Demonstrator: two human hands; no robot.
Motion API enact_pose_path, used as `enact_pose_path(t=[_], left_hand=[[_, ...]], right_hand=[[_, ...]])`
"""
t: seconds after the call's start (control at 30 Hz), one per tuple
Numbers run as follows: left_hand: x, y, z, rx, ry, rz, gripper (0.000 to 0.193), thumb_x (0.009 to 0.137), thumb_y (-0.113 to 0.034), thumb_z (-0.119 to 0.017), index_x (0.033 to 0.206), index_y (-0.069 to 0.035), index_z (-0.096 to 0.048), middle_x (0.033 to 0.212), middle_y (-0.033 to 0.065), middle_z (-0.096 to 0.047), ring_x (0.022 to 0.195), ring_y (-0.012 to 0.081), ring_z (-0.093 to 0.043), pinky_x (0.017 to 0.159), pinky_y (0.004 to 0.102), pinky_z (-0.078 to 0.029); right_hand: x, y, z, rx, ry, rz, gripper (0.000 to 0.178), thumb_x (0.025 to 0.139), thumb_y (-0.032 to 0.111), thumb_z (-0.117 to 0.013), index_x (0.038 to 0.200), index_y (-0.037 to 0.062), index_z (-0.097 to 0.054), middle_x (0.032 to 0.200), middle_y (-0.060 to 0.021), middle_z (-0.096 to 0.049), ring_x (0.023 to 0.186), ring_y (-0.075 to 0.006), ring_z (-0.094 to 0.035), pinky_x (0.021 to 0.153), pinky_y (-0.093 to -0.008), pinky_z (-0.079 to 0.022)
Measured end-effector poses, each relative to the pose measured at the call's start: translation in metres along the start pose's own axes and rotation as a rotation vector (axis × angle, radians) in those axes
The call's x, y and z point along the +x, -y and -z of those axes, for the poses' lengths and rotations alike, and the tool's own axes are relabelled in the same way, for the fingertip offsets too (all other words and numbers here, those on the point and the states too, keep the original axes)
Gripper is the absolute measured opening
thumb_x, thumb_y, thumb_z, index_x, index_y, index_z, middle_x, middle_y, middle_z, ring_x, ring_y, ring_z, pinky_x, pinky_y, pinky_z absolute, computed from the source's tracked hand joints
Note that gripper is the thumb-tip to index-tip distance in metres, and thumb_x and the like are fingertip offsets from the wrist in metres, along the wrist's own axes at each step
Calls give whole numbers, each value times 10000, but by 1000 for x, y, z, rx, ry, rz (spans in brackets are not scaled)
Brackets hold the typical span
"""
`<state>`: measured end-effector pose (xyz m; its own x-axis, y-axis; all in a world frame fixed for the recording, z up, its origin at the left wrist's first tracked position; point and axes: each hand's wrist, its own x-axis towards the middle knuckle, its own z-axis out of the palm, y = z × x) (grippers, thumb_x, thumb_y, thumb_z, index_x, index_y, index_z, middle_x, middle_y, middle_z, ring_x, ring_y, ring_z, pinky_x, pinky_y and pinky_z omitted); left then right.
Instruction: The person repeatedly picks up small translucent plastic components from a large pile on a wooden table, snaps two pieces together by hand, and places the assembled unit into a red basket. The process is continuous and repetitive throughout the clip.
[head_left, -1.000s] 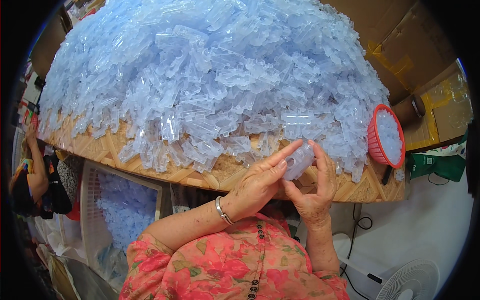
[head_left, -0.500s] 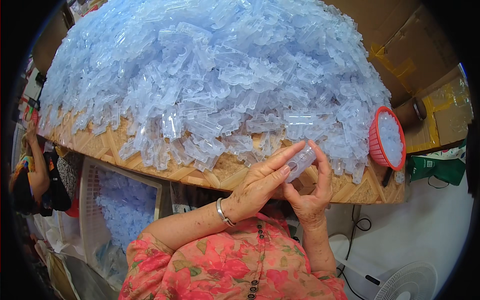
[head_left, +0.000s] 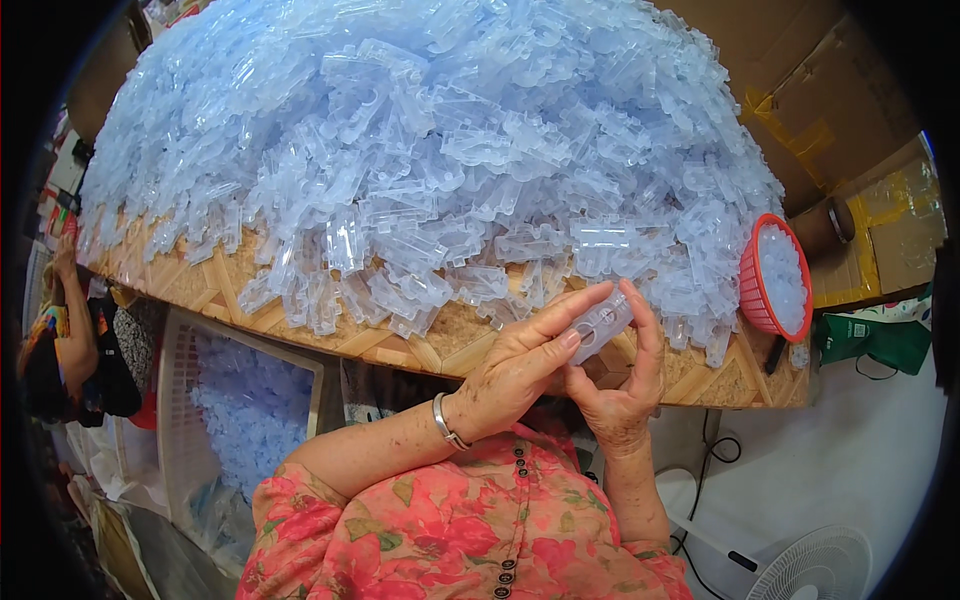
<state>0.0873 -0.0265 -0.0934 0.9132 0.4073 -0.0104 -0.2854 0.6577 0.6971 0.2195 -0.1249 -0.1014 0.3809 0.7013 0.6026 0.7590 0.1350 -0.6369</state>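
Between my two hands, just over the table's front edge, is a clear plastic piece with rounded cut-outs, tilted up to the right. My left hand, a silver bangle at its wrist, pinches the piece's left side between thumb and fingers. On the other side my right hand curls round, its index fingertip at the upper end and its thumb near the lower end. A huge heap of similar clear, bluish plastic pieces covers most of the table behind my hands.
A red plastic basket of small translucent parts stands at the table's right end. Below left is a pale crate of plastic pieces. Cardboard boxes rise back right; a white fan is lower right. Another person's arm shows far left.
My hands and the plastic piece stay almost in place. At the far left, the other person's hand has risen slightly.
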Motion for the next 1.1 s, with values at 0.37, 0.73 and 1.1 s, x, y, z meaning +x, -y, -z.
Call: enact_pose_path(t=[0.37,0.73,1.1], left_hand=[[-1,-8,0,192,25,-35,553,1050,-171,-501,1556,-11,-347,1623,99,-307,1455,192,-342,1165,345,-324],[4,-4,8,574,117,-324,509,1027,-150,-508,1510,-2,-439,1589,119,-380,1487,209,-291,1182,357,-277],[5,-1,11,503,117,-243,503,1036,-156,-509,1520,-34,-440,1580,110,-373,1445,204,-345,1164,341,-298]], right_hand=[[-4,-2,-2,25,-34,25,839,707,98,-882,1419,0,-449,1419,-235,-549,1295,-367,-567,1088,-447,-462],[-8,-8,-3,93,-68,55,837,697,104,-882,1404,10,-444,1406,-239,-559,1282,-366,-578,1084,-447,-465],[-10,-8,-5,2,-78,57,814,719,126,-872,1404,1,-450,1397,-222,-570,1268,-357,-587,1073,-445,-475]])
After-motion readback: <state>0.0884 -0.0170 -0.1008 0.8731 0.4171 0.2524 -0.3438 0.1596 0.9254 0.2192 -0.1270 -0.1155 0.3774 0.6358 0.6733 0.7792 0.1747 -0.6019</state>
